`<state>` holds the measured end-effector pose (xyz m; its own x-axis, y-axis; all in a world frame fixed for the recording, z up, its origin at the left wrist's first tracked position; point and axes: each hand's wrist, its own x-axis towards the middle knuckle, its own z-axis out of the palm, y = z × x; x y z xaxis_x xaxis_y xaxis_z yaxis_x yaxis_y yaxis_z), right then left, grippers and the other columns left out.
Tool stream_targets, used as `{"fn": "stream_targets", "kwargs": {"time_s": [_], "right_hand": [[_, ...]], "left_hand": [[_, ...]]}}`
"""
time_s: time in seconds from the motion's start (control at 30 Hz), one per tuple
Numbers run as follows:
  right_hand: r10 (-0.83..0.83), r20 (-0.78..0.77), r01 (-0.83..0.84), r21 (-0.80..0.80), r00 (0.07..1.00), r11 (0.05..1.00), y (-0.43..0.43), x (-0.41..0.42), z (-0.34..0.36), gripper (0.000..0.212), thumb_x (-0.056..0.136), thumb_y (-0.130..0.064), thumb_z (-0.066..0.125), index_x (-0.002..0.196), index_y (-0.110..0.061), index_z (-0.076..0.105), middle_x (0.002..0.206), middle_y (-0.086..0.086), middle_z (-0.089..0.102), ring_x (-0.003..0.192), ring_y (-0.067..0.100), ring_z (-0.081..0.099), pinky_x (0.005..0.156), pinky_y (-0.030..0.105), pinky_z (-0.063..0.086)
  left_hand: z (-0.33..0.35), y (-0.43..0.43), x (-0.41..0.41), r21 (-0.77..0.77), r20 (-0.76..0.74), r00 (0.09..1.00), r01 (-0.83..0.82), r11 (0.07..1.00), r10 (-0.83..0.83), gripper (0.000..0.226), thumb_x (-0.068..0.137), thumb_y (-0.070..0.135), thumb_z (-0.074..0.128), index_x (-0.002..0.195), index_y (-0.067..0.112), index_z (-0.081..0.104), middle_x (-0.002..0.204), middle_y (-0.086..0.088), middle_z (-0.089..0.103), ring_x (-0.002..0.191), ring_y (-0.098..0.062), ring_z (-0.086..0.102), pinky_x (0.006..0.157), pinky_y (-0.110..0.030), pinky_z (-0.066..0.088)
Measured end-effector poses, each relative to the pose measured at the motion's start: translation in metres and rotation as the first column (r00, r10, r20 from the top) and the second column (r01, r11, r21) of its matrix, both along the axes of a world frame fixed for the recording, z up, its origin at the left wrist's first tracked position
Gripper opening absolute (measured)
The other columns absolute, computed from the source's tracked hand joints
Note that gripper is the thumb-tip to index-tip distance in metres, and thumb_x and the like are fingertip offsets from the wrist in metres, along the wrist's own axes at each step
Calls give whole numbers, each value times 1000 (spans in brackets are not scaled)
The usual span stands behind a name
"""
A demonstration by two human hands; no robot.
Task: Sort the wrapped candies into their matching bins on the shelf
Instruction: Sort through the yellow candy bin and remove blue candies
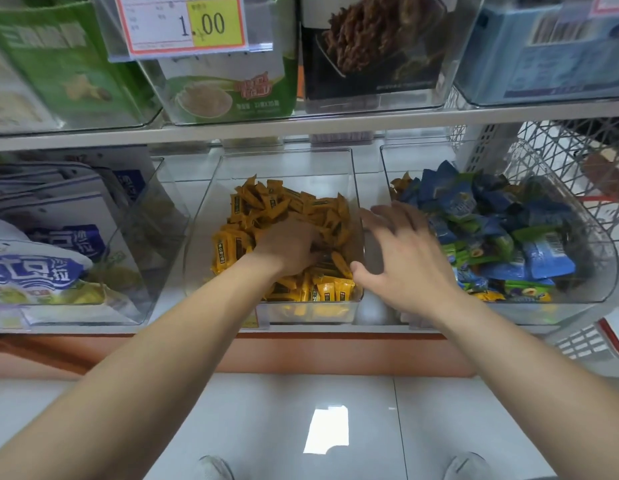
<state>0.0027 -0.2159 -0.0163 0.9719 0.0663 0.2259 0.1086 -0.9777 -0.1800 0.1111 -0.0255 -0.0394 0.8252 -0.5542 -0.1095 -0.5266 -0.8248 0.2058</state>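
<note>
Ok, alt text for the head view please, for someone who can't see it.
The left hand is sunk into yellow wrapped candies in the middle clear bin, its fingertips hidden among them. The right hand hovers open and spread between that bin and the right bin, which holds blue and green candies plus a few yellow strays.

We see yellow candies (266, 199) heaped in the clear middle bin (287, 164); blue candies (474, 202) and green candies (474, 252) fill the right bin (600, 261), with yellow strays (401, 183).

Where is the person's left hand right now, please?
In the head view, the left hand is in the middle bin among the yellow candies, beside the right hand.
</note>
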Motion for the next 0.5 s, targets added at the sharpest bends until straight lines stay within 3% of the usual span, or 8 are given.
{"fn": "stream_targets", "kwargs": {"time_s": [0.07, 0.23, 0.37, 0.5], "right_hand": [[2, -2, -2, 14, 1000, 1000, 0, -1, 0, 80, 76, -66, 42, 145, -25, 43, 143, 2, 48, 140, 29, 27, 110, 46, 39], [9, -14, -9, 23, 1000, 1000, -1, -1, 0, 80, 76, -66, 42, 146, -26, 41, 141, 1, 51, 141, 29, 26, 111, 45, 36], [8, -18, -7, 27, 1000, 1000, -2, -1, -1, 81, 76, -68, 41, 146, -27, 39, 139, 1, 54, 141, 30, 26, 110, 47, 38], [16, -40, -16, 7, 999, 1000, -2, 0, 0, 85, 76, -72, 38, 148, -28, 37, 140, 1, 52, 141, 31, 26, 111, 46, 37]], "left_hand": [[-3, -3, -1, -30, -56, 998, 8, 1000, -10, 25, 97, 40, 54, 113, 31, 71, 103, 8, 70, 91, -16, 63, 62, -22, 39], [-3, -15, -1, 45, -128, 991, 50, 998, -43, 41, 89, 53, 59, 125, 33, 63, 118, 6, 67, 105, -19, 61, 77, -29, 49], [1, -9, -3, -104, -198, 980, -3, 995, -18, 37, 85, 38, 69, 122, 35, 66, 122, 10, 67, 109, -15, 60, 90, -34, 52], [12, 9, -12, -289, -190, 980, -108, 951, 54, 38, 83, 33, 75, 118, 35, 64, 111, 16, 65, 107, -10, 60, 87, -27, 50]]}}
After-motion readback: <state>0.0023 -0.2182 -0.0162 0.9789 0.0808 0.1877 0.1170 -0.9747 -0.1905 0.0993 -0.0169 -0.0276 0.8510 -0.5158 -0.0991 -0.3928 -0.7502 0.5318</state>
